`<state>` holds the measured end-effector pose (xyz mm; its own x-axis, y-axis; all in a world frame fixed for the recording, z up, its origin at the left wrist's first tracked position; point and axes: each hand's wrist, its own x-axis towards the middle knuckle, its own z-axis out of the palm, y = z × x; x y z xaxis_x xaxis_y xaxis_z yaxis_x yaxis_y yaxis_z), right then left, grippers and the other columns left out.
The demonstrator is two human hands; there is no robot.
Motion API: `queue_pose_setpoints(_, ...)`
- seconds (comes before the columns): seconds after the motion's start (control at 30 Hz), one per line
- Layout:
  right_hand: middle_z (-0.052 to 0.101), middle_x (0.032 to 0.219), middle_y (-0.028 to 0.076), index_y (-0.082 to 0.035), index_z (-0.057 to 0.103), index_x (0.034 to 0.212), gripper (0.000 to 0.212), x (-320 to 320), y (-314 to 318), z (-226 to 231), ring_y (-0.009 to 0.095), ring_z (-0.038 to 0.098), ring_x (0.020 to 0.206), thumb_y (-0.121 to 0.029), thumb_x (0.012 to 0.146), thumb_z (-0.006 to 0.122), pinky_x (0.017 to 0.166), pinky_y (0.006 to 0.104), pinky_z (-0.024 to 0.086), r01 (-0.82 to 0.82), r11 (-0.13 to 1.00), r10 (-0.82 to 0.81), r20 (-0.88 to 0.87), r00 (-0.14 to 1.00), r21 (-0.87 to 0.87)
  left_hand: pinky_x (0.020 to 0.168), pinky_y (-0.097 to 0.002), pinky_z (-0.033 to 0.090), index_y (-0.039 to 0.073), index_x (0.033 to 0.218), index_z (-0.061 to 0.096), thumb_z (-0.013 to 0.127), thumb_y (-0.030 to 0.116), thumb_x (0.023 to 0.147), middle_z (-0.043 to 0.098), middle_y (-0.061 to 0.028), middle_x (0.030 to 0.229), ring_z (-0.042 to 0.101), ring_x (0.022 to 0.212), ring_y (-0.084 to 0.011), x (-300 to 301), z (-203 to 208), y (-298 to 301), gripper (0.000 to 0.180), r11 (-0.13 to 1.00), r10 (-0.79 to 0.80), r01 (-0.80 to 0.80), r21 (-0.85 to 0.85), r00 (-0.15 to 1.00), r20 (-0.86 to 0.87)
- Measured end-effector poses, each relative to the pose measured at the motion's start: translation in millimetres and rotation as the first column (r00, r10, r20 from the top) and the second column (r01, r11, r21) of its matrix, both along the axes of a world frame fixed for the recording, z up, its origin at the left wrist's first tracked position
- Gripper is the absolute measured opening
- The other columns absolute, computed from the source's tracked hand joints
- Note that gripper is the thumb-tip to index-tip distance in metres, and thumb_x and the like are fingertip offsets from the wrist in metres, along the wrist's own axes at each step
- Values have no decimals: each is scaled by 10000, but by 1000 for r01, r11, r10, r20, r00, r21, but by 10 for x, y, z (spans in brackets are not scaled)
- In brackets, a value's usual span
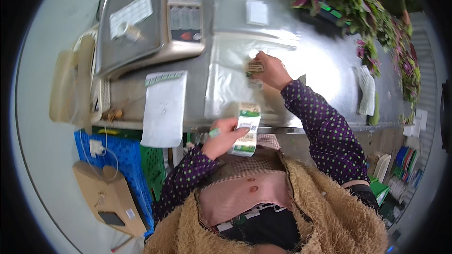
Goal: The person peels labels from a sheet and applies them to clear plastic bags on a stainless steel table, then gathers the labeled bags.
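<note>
One green-banded label roll (pixel 248 134), at six o'clock of the clear plastic film (pixel 226 77): printed face toward you, long axis twelve-to-six, your left hand (pixel 223 137) pinching it. One blurred label (pixel 254 76), twelve o'clock of the roll, pinched by your right hand (pixel 274 70). One scale (pixel 184 44), ten o'clock.
</note>
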<state>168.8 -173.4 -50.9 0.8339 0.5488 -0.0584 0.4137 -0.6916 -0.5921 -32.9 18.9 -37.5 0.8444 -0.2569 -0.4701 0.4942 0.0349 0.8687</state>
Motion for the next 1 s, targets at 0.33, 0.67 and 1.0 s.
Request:
queue_pose_setpoints(0.33, 620, 1053, 121, -37, 684, 1080, 224, -944, 540, 984, 257, 614, 953, -56, 858, 654, 820, 343, 513, -262, 894, 374, -282, 884, 365, 774, -375, 524, -9, 1009, 642, 682, 93, 784, 656, -187, 867, 670, 878, -322, 130, -5, 55, 250, 945, -114, 12, 327, 949, 293)
queue_pose_setpoints(0.67, 611, 1040, 103, -22, 639, 875, 165, -1140, 470, 1054, 274, 594, 1003, 30, 730, 699, 886, 362, 485, -277, 834, 373, -119, 920, 477, 905, -301, 481, 22, 1169, 501, 718, 32, 774, 562, -115, 1127, 561, 1078, -180, 135, 96, -65, 451, 1000, -14, 10, 15, 941, 339)
queue_pose_setpoints(1.0, 572, 1043, 120, -44, 645, 842, 83, -4, -173, 227, 311, 545, 1013, -75, 771, 674, 860, 418, 462, -126, 992, 129, 139, 982, -25, 780, -306, 480, 17, 1001, 705, 705, 107, 823, 607, -88, 880, 596, 840, -186, 507, 30, 120, 199, 884, -390, 234, 404, 845, 365)
